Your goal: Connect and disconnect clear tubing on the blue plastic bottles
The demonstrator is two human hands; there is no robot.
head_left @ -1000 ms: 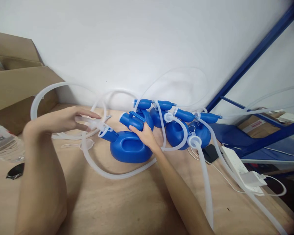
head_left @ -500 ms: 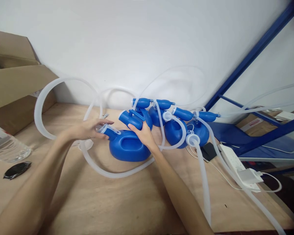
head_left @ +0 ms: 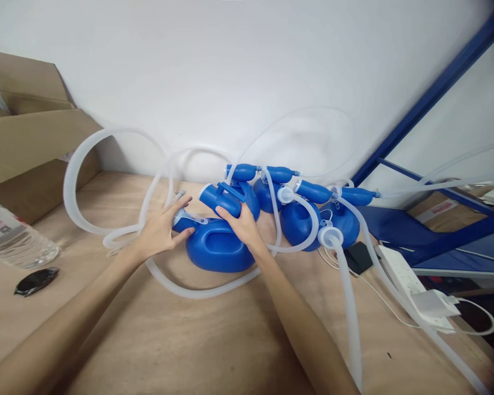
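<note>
A blue plastic urinal bottle (head_left: 218,258) with a moulded handle lies on the wooden table, its neck pointing left. My left hand (head_left: 158,227) is at that neck, fingers spread and thumb apart, not gripping; whether its fingertips touch the neck I cannot tell. My right hand (head_left: 243,224) is wrapped round a blue tube-shaped adapter (head_left: 218,201) with a pale rim, held just above the bottle. A translucent hose (head_left: 72,181) loops behind and to the left of my left hand. Another hose section (head_left: 201,292) curves in front of the bottle.
Several more blue bottles (head_left: 300,222) with hoses and adapters stand behind to the right. A power strip (head_left: 407,285) with a plugged-in charger lies at the right. On the left are a cardboard box (head_left: 33,137), a water bottle (head_left: 14,236) and a dark oval object (head_left: 36,281).
My left hand has let go of the bottle's neck and spread its fingers. The right hand keeps its hold on the adapter. The whole view has shifted slightly.
</note>
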